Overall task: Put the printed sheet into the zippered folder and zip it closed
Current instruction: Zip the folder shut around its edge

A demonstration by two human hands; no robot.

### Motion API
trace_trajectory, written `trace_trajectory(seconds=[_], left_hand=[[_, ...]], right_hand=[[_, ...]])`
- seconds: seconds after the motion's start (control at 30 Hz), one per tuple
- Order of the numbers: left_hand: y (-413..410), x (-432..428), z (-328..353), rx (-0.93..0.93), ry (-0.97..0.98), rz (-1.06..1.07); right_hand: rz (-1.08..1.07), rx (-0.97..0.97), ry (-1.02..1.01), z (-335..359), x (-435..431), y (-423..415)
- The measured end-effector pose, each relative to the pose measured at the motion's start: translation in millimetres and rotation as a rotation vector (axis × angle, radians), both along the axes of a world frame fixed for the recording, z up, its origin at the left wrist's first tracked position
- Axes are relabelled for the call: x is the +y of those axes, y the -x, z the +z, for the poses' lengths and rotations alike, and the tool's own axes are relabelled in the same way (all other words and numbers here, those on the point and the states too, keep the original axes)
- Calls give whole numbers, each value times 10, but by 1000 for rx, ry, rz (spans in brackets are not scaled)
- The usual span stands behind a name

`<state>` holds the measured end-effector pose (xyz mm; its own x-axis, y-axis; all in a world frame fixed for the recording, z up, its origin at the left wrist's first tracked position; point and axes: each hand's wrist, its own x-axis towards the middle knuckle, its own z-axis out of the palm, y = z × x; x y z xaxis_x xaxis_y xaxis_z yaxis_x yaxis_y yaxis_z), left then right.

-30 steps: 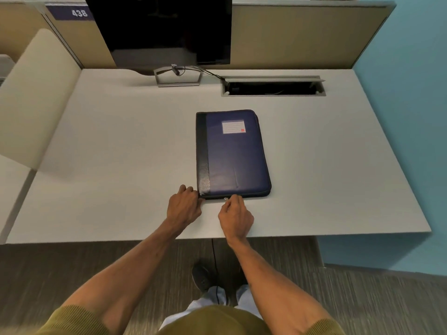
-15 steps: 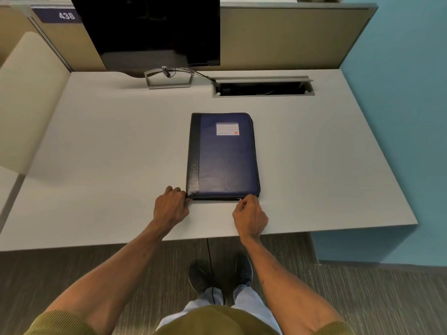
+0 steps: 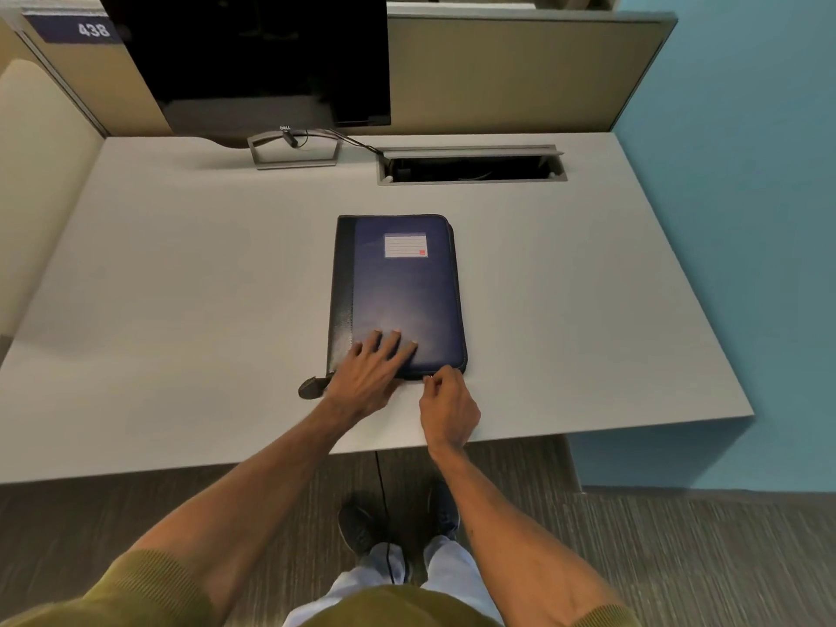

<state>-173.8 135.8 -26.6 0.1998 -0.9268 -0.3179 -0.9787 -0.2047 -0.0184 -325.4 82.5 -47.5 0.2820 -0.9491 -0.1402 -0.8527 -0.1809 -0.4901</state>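
Zipping stage, looks like: the dark blue zippered folder (image 3: pixel 400 294) lies mid-frame on the grey bench (image 3: pixel 181 273), pinned flat by the left hand (image 3: pixel 372 371); the right hand (image 3: pixel 447 402) grip is pinched at its near-right corner, presumably the zipper pull. Next, it gets drawn around.

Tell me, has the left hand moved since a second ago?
Yes. The left hand has gone from the desk beside the folder's near left corner up onto its cover.

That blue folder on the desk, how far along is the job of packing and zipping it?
The folder lies shut on the desk, with no loose sheet in sight. The left hand presses its cover flat; the right hand pinches at the near edge, seemingly the zipper pull. How much zip is left cannot be told.
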Motion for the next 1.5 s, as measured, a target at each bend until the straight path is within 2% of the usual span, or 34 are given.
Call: trace_trajectory(seconds=[0.2,0.43,0.63,0.93,1.13,1.27,1.33,1.5], left_hand=[[121,-212,38,-58,-73,-54],[45,-212,-7,-99,-125,-84],[2,-164,-32,-105,-97,-112],[-55,-46,-98,-81,-102,-78],[210,-49,-97,65,117,88],[676,-246,-111,163,266,419],[831,-385,-117,174,268,536],[1056,-744,-107,137,185,610]], right_hand=[[56,-39,14,20,40,-49],[-78,-46,15,29,-248,223],[-51,-21,19,69,-552,400],[160,-5,9,139,-903,438],[397,4,4,157,-1166,471],[531,-8,-17,151,-1338,461],[578,-28,-34,118,-1416,459],[786,-48,-65,52,-1716,493]])
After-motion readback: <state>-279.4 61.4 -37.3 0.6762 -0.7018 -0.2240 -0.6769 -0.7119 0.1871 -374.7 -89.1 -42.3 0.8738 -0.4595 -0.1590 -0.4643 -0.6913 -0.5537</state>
